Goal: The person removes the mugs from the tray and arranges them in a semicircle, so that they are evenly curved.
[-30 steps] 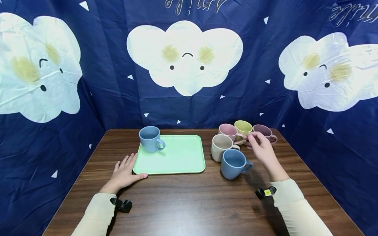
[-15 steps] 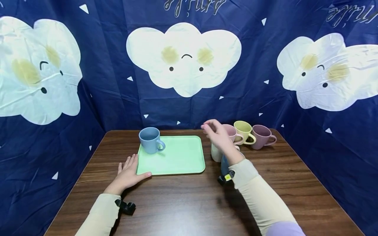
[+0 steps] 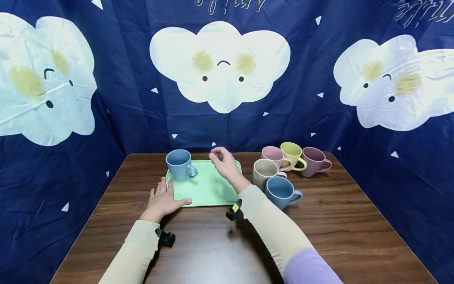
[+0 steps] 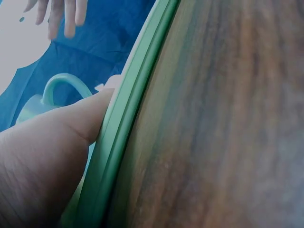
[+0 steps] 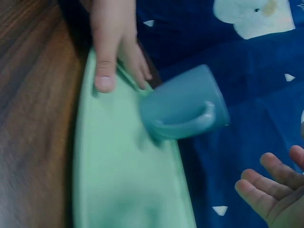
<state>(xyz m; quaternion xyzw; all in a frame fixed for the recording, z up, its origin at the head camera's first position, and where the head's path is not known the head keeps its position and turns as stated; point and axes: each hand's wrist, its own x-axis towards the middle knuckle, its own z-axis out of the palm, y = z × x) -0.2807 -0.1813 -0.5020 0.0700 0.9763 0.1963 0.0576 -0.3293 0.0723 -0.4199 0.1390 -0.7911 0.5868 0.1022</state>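
A light green tray point(image 3: 200, 193) lies on the table, with a blue mug point(image 3: 178, 167) upright near its far left corner. My left hand point(image 3: 164, 200) rests at the tray's front left corner, fingers spread and thumb over the front rim. In the left wrist view, that thumb point(image 4: 97, 107) crosses the tray edge. Above the tray's right half, my right hand point(image 3: 226, 167) is in the air with loosely bent fingers and nothing in it. The right wrist view shows its fingers point(image 5: 263, 185) apart from the mug, whose handle point(image 5: 190, 126) points toward the camera.
Right of the tray stand several mugs: beige point(image 3: 263, 171), second blue point(image 3: 279, 193), pink point(image 3: 272, 154), yellow point(image 3: 291, 150) and dark purple point(image 3: 312, 165). They sit close together, handles to the right. A navy curtain point(image 3: 227, 128) with cloud prints hangs behind the wooden table point(image 3: 213, 240).
My right hand has swept left from beside the dark purple mug, past the pink and beige ones, to over the tray. The left hand has slid slightly right along the tray's corner.
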